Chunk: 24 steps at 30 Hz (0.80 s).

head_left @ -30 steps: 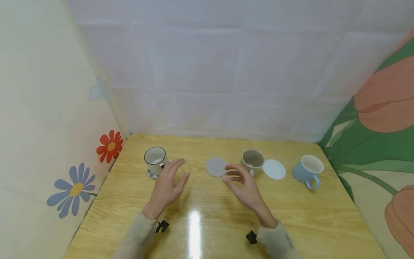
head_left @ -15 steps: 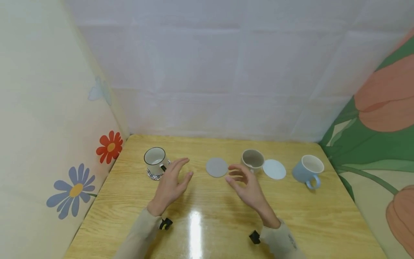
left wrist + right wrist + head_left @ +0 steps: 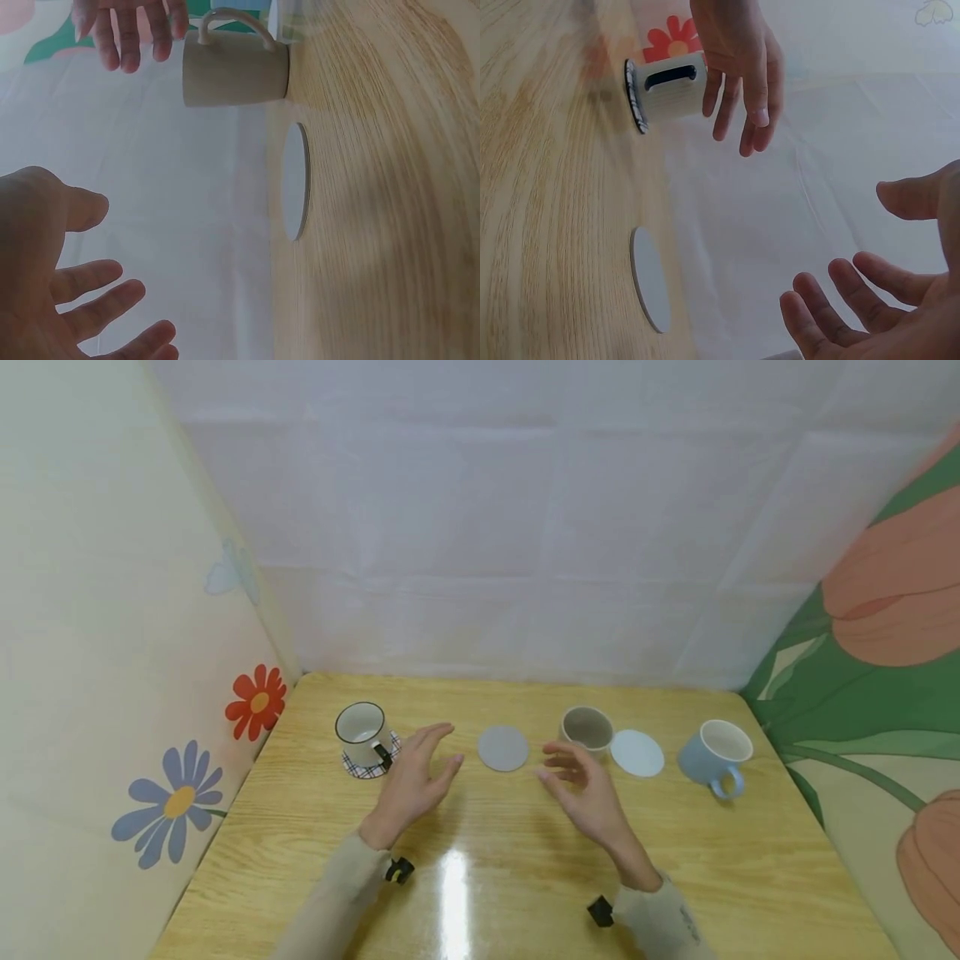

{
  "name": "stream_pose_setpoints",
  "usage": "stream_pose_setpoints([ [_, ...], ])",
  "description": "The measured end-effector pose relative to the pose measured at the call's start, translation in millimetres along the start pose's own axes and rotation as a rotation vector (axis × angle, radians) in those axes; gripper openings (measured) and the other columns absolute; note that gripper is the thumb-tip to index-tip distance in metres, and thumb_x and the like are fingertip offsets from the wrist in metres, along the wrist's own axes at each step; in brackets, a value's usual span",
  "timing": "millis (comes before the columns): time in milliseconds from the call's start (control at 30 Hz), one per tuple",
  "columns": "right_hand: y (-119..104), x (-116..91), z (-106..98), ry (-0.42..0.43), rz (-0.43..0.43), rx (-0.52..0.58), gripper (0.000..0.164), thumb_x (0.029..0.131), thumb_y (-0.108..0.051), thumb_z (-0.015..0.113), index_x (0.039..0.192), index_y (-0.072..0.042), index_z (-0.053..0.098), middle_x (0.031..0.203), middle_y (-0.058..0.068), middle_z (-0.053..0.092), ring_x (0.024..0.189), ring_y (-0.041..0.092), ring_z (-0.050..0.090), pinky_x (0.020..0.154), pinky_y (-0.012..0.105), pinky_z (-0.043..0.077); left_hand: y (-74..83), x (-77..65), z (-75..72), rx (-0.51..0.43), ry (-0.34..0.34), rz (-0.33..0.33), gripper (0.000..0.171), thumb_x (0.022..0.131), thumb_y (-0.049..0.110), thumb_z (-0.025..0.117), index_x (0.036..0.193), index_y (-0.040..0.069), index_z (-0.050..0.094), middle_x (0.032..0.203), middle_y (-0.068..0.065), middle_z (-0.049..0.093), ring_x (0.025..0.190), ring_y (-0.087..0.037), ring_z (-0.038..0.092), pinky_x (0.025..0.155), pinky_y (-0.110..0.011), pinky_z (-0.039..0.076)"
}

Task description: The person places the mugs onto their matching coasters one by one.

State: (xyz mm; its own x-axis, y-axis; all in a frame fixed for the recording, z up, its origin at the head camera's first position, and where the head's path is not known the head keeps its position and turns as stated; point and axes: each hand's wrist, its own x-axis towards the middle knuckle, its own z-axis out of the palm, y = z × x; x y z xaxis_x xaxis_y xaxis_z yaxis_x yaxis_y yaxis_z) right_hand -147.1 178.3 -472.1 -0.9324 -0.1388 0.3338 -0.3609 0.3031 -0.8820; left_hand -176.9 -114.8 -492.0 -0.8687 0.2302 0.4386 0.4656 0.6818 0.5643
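My left hand [image 3: 411,785] hovers over the table with relaxed fingers and holds nothing. Just left of it, a white mug [image 3: 362,733] with a black rim and black-trimmed handle stands upright on a plaid coaster [image 3: 360,771]. My right hand [image 3: 591,797] is also in the air, its fingers loosely bent around nothing. Partly behind those fingers stands a beige mug [image 3: 236,71], upright on the bare wood in the left wrist view. Between the two hands, farther back, a round grey coaster [image 3: 503,748] lies flat.
A round white coaster [image 3: 637,752] lies right of the beige mug. Farther right, a light blue mug [image 3: 705,756] stands on the wooden table [image 3: 480,827]. White sheeting [image 3: 465,527] hangs behind the table; flower-patterned panels [image 3: 862,718] flank it.
Both hands have drifted to the right. My left hand has come away from in front of the white mug's handle, and my right hand now covers more of the beige mug. The mugs and coasters stay put.
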Motion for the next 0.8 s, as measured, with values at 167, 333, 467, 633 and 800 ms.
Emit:
stream_pose_setpoints([
  [167,2.2,0.0,-5.5,0.018,-0.023,-0.033,0.036,0.097,-0.001,0.075,0.132,0.003,0.065,0.127,0.019,0.071,0.113,0.042,0.07,0.094,0.022,0.06,-1.5,6.0,8.2,0.016,-0.013,0.002,0.053,0.104,0.033,0.07,0.148,0.005,0.06,0.152,-0.014,0.062,0.141,-0.034,0.058,0.12,-0.054,0.047],
  [333,2.7,0.8,-12.2,0.018,-0.043,-0.066,0.036,0.098,-0.002,0.074,0.131,0.006,0.064,0.126,0.019,0.072,0.111,0.04,0.07,0.093,0.024,0.06,-3.8,8.2,14.1,0.042,-0.034,0.0,0.054,0.104,0.035,0.069,0.149,0.007,0.059,0.153,-0.012,0.061,0.14,-0.033,0.059,0.119,-0.052,0.049],
  [467,3.6,1.6,-19.2,0.018,-0.056,-0.085,0.036,0.098,-0.001,0.074,0.132,0.007,0.063,0.127,0.021,0.071,0.11,0.04,0.07,0.092,0.022,0.06,-3.6,8.9,16.4,0.043,-0.034,0.012,0.053,0.104,0.034,0.07,0.149,0.007,0.059,0.153,-0.013,0.062,0.138,-0.034,0.06,0.116,-0.053,0.051],
  [633,4.1,1.1,-26.1,0.022,-0.053,-0.087,0.037,0.099,-0.001,0.074,0.132,0.009,0.063,0.129,0.026,0.07,0.112,0.04,0.07,0.092,0.019,0.059,-4.2,10.4,18.7,0.039,-0.06,0.002,0.054,0.104,0.035,0.07,0.148,0.005,0.059,0.152,-0.014,0.061,0.137,-0.036,0.06,0.116,-0.053,0.051],
  [800,5.6,0.4,-30.5,0.015,-0.06,-0.089,0.037,0.099,-0.001,0.074,0.133,0.009,0.062,0.13,0.028,0.069,0.112,0.037,0.071,0.092,0.019,0.059,-7.8,10.7,22.9,0.041,-0.073,-0.005,0.054,0.104,0.034,0.07,0.148,0.005,0.059,0.152,-0.015,0.061,0.138,-0.036,0.06,0.116,-0.053,0.051],
])
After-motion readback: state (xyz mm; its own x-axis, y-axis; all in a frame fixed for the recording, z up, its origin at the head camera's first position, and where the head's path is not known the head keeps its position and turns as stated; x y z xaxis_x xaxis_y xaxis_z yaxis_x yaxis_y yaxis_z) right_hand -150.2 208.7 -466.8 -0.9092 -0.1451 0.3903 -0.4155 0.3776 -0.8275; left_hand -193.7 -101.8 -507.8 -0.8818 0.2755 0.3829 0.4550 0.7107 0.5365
